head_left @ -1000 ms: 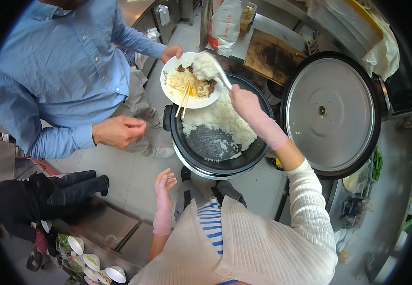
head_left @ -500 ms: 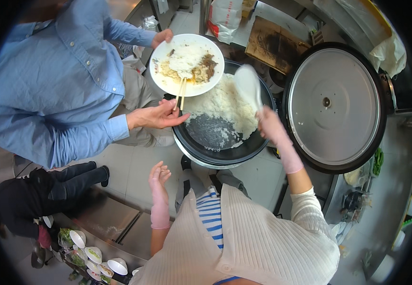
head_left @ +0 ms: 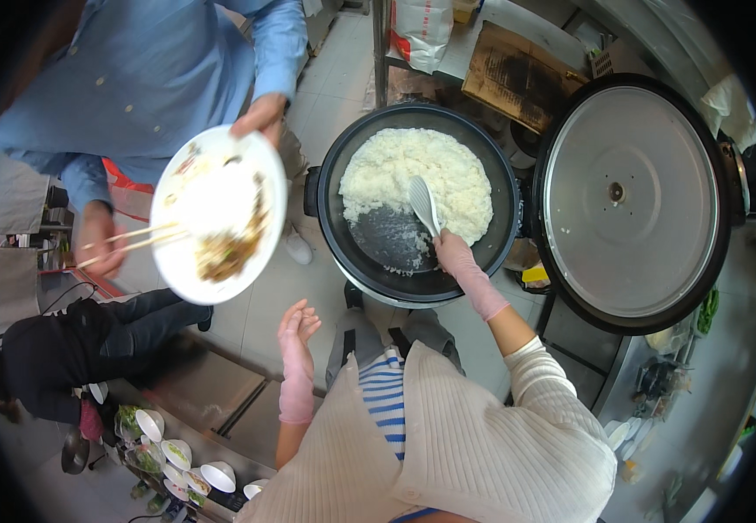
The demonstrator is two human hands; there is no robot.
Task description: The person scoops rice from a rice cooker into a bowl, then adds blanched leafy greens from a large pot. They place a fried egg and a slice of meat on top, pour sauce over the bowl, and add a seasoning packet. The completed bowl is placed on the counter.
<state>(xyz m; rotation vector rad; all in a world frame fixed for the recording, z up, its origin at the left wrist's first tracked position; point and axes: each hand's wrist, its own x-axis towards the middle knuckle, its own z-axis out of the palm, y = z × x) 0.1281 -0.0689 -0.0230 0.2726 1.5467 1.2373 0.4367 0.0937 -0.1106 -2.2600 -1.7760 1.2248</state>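
My right hand, in a pink glove, grips the handle of a white rice paddle, whose blade is down at the rice inside the cooker. Cooked white rice fills the far and right part of the big black rice cooker; the near left of its bottom shows dark with scattered grains. My left hand, also gloved in pink, hangs in the air short of the cooker, fingers loosely apart and holding nothing. A co-worker in a blue shirt holds a white plate of rice and brown food, with chopsticks in the other hand.
The cooker's round lid stands open on the right. Behind lie a stained cardboard box and a white sack. At lower left, several white bowls sit on a counter, with a person in black bending nearby.
The co-worker's plate has moved left, away from over the cooker, and is tilted. My right hand has brought the paddle down and left into the cooker. My left hand has barely moved.
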